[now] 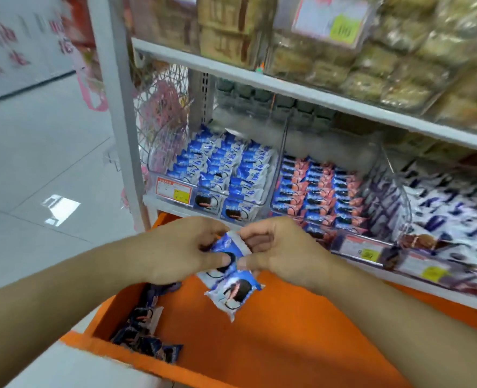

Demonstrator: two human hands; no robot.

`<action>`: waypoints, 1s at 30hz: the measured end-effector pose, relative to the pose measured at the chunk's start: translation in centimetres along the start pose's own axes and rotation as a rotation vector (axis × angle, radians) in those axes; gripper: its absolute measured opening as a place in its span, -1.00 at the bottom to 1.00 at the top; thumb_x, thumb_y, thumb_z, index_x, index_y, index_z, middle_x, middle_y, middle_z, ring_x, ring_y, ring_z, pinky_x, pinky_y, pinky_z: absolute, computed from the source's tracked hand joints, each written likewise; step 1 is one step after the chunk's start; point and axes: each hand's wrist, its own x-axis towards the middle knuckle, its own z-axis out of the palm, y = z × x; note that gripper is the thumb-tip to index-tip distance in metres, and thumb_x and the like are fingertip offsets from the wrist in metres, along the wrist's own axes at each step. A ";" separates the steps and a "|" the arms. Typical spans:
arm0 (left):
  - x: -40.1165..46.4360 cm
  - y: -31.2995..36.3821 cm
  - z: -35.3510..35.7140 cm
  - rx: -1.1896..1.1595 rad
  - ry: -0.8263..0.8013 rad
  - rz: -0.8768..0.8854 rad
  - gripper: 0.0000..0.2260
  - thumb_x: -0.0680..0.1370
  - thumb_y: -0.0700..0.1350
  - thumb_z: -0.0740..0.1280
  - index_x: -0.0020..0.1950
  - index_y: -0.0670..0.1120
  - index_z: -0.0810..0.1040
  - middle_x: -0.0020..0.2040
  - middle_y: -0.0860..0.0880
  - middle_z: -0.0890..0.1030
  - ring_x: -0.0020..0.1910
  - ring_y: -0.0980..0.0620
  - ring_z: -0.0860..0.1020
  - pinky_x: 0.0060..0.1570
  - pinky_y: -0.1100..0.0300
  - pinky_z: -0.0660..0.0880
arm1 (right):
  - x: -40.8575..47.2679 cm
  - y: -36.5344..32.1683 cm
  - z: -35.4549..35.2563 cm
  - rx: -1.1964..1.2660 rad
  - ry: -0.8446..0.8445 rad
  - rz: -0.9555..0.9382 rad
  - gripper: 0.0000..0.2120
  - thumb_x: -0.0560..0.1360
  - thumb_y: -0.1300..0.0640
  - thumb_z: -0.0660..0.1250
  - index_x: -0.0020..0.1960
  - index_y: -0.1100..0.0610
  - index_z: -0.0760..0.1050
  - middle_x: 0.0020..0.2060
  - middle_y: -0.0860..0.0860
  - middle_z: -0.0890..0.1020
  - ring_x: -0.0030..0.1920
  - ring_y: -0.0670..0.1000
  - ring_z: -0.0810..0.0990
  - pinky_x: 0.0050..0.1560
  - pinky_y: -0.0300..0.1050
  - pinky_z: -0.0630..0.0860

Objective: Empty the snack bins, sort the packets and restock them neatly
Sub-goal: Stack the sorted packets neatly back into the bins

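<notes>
Left hand [185, 249] and right hand [276, 247] both pinching blue-and-white snack packets [231, 278] above an orange tray [273, 345], dark packets [145, 329] lying at the tray's left, clear bins [217, 175] of tidy packets on the far shelf [315, 92]

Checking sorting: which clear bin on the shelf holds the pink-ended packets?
The middle bin: its packets have pink ends, unlike the left bin's blue-and-white ones.

Head view, down onto near shelf [301, 88]
</notes>
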 end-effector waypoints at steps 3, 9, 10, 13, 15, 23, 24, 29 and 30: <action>-0.6 1.0 0.2 -0.150 0.193 0.041 -0.86 0.65 -0.04 0.39 -0.04 0.21 0.59 -0.16 0.30 0.64 -0.10 0.45 0.57 -0.01 0.47 0.44 | -3.1 -1.9 -2.0 0.034 0.087 -0.012 -0.61 0.42 0.39 0.58 0.17 0.09 0.66 -0.05 0.06 0.76 -0.18 0.16 0.73 -0.16 -0.05 0.68; -1.7 3.7 4.0 -0.475 0.217 -0.091 -0.82 0.63 0.11 0.39 0.17 0.13 0.71 0.14 -0.04 0.69 0.08 0.25 0.65 0.40 -0.15 0.46 | -7.6 -4.2 -4.2 0.101 0.206 -0.108 -0.68 0.42 0.41 0.57 0.09 0.11 0.68 -0.12 0.12 0.74 -0.30 0.10 0.65 -0.21 -0.09 0.62; -1.7 4.1 4.7 -0.578 0.164 -0.094 -0.74 0.62 0.14 0.39 0.23 0.06 0.69 0.14 -0.12 0.71 0.15 0.06 0.68 0.40 -0.20 0.46 | -7.8 -4.4 -4.3 0.098 0.221 -0.125 -0.68 0.42 0.41 0.58 0.08 0.12 0.68 -0.13 0.14 0.73 -0.31 0.10 0.65 -0.21 -0.08 0.63; -2.2 6.0 5.8 -0.441 0.097 0.000 -0.70 0.60 0.14 0.41 0.26 0.04 0.65 0.13 -0.02 0.72 0.14 0.11 0.66 0.21 0.06 0.55 | -8.3 -5.0 -3.9 0.060 0.226 -0.157 -0.67 0.40 0.41 0.59 0.09 0.13 0.67 -0.11 0.18 0.69 -0.31 0.02 0.66 -0.24 -0.12 0.63; -2.0 6.5 6.0 -0.361 0.130 0.042 -0.75 0.59 0.03 0.45 0.26 0.05 0.65 0.15 0.06 0.72 0.17 0.16 0.66 0.24 0.13 0.55 | -8.4 -5.1 -3.7 0.012 0.231 -0.175 -0.68 0.40 0.36 0.61 0.08 0.11 0.67 -0.10 0.13 0.69 -0.26 -0.03 0.67 -0.18 -0.13 0.66; 0.3 6.6 6.0 -0.732 0.394 0.089 -0.76 0.63 -0.05 0.39 0.29 -0.03 0.63 0.18 -0.06 0.72 0.20 -0.06 0.68 0.34 -0.18 0.50 | -8.1 -3.0 -4.8 0.068 0.323 -0.098 -0.65 0.47 0.07 0.60 0.16 -0.10 0.53 0.10 -0.09 0.64 0.09 -0.07 0.68 0.15 -0.04 0.65; 0.6 6.8 6.1 -0.770 0.400 0.094 -0.75 0.64 -0.05 0.38 0.30 -0.05 0.61 0.17 -0.07 0.72 0.20 -0.07 0.68 0.35 -0.20 0.50 | -7.9 -2.7 -4.5 0.054 0.303 -0.076 -0.60 0.44 0.01 0.62 0.16 -0.12 0.52 0.10 -0.10 0.64 0.09 -0.08 0.68 0.17 -0.03 0.64; 2.0 5.9 6.6 -0.812 0.431 0.052 -0.34 0.45 0.30 0.52 0.47 0.19 0.40 0.41 0.16 0.57 0.39 0.20 0.51 0.47 -0.06 0.34 | -6.8 -2.1 -2.7 0.134 0.358 -0.078 -0.71 0.43 -0.10 0.57 0.08 -0.12 0.57 -0.04 -0.06 0.69 0.00 -0.01 0.73 0.10 0.20 0.67; 2.3 5.5 6.7 -0.818 0.443 0.044 -0.18 0.37 0.41 0.52 0.54 0.25 0.31 0.53 0.14 0.44 0.50 0.15 0.41 0.52 -0.10 0.29 | -6.7 -2.1 -2.5 0.144 0.366 -0.082 -0.76 0.47 -0.07 0.56 0.08 -0.11 0.59 -0.03 -0.06 0.69 0.00 -0.01 0.73 0.10 0.20 0.68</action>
